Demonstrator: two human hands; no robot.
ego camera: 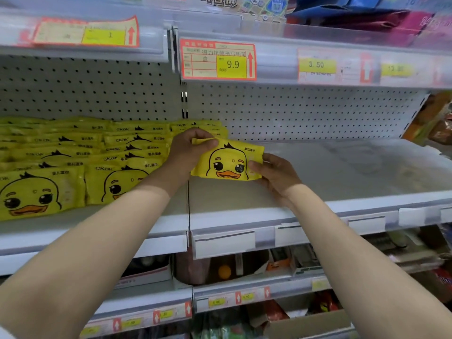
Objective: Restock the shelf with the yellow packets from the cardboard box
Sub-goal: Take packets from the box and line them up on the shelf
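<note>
1. Presently the step in hand is placement: one yellow packet [227, 162], printed with a duck face, is held in both hands over the shelf [342, 167], just right of the upright joint between the two bays.
2. Left hand [188, 152]: its fingers [208, 143] are pinched over the packet's upper left corner. Right hand [274, 174]: thumb pressed on the printed face, the other fingers curled behind the right end. Both hands are grasping the same packet.
3. The packet faces the camera and leans a little. Whether its lower edge touches the shelf board cannot be told.
4. Left of the left fingers, the stocked packets [73, 155] lie in overlapping rows that fill that bay. Directly behind the left fingers a short pile [200, 126] of the same packets rests against the pegboard back [293, 113]. Right of the right fingers only grey shelf board shows.
5. Judgement on progress: the left bay appears done and the right bay barely begun, so most of the restocking remains.
6. Judgement on the next move: lower the packet in front of the short pile, face out, aligned with the rows to the left, then let go with both hands and fetch another.
7. A cardboard edge [310, 324] shows low down, below the right forearm. Whether it is the supply box cannot be told.
</note>
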